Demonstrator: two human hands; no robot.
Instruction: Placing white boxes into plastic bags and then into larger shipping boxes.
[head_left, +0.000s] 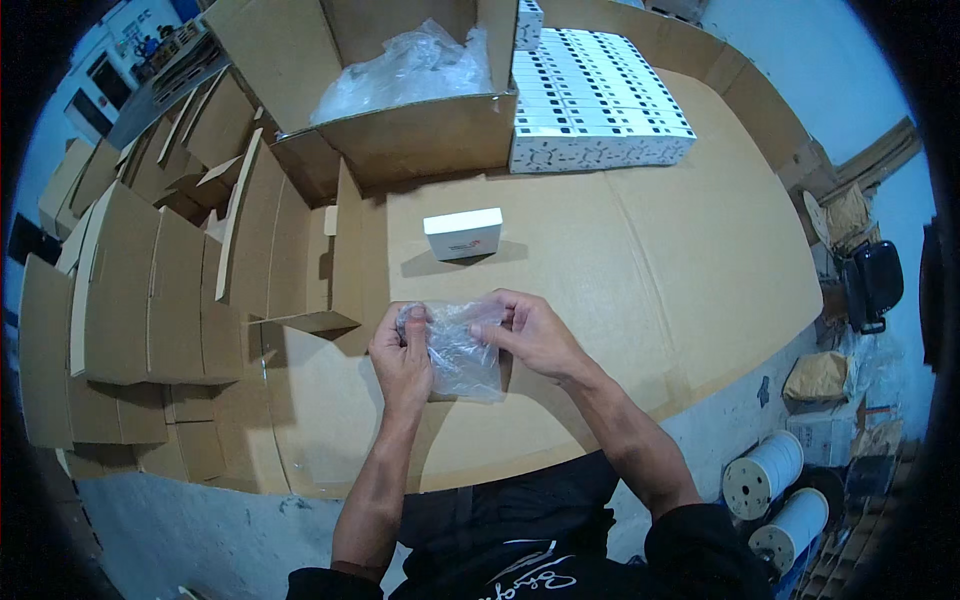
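Note:
Between my two hands, over the cardboard-covered table point(560, 225), is a clear bubble wrap bag point(463, 362). My left hand point(402, 350) grips its left edge, thumb on top. The fingers of my right hand point(525, 335) pinch the bag's upper right part. Whether anything lies inside the bag I cannot make out. Just beyond my hands a small white box point(463, 235) stands on the table, with small print on its front side.
A large open carton point(420, 135) holding clear plastic bags point(415, 65) stands at the back. To its right are rows of stacked white boxes point(605, 150). Several open cardboard boxes point(180, 290) crowd the left. Cable spools point(765, 475) sit on the floor at right.

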